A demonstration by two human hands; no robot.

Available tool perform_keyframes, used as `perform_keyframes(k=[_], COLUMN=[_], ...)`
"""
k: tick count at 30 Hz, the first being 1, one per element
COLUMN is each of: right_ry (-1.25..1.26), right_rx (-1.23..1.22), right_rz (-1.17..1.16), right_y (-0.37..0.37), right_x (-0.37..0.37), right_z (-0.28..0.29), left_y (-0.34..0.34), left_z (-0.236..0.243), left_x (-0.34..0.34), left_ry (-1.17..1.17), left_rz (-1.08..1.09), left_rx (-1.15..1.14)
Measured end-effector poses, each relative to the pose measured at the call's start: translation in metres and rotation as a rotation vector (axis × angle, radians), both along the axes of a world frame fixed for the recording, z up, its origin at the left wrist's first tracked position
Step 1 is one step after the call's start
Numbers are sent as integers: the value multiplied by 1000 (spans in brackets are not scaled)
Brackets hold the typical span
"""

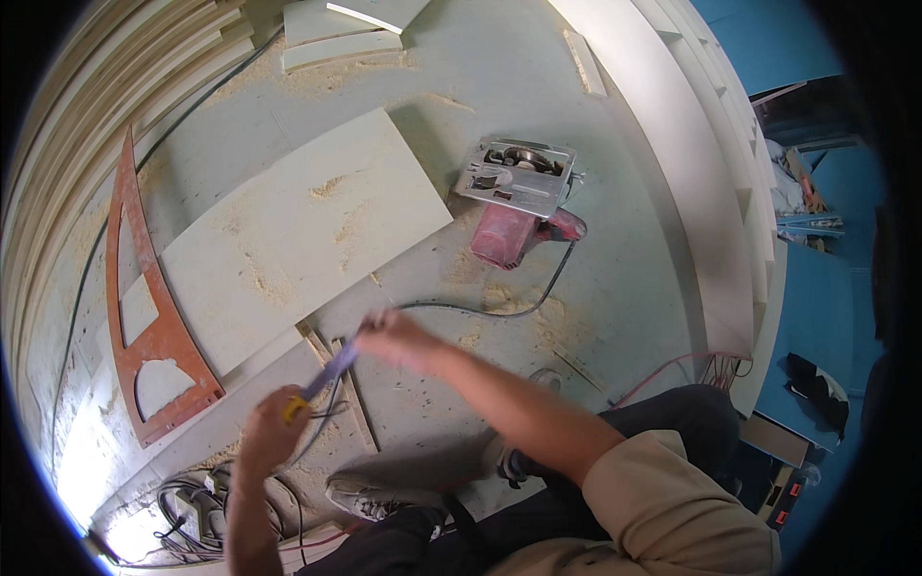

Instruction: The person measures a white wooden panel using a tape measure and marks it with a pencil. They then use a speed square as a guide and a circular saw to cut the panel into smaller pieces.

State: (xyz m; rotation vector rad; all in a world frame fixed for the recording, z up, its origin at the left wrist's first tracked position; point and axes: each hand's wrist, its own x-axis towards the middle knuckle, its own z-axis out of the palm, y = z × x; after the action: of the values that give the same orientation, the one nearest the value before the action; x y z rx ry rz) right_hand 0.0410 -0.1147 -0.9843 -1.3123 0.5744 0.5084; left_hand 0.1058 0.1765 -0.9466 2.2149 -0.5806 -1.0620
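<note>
My left hand (267, 429) is closed around the yellow body of what looks like a tape measure (331, 372). From it a bluish strip slants up to my right hand (401, 341), whose blurred fingers are closed at its far end. Beyond both hands a pale board (307, 230), dusted with sawdust, lies flat on the floor. A red circular saw (514, 206) rests upside down to the right of the board, with its metal base plate upward. Along the board's left edge lies an orange-brown curved triangular template (158, 336) with cut-out openings.
Stacked curved strips (125, 77) fill the far left. A long white curved frame (706, 182) stands along the right. Coiled black cables (197, 514) lie at lower left, and the saw's cord (480, 312) runs near my right hand. Two thin wood strips (357, 408) lie between my shoes and the board.
</note>
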Motion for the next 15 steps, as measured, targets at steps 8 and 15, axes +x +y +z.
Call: perform_keyframes(k=[8,15], right_ry=[178,218], right_rx=[384,-189], right_rz=[-1197,-782], right_y=[-133,-114], right_x=[41,51], right_z=[-48,-71], left_y=[60,32], left_z=[-8,-35], left_x=[99,81], left_ry=[-18,-454], left_rz=[49,-79], left_rx=[468,407])
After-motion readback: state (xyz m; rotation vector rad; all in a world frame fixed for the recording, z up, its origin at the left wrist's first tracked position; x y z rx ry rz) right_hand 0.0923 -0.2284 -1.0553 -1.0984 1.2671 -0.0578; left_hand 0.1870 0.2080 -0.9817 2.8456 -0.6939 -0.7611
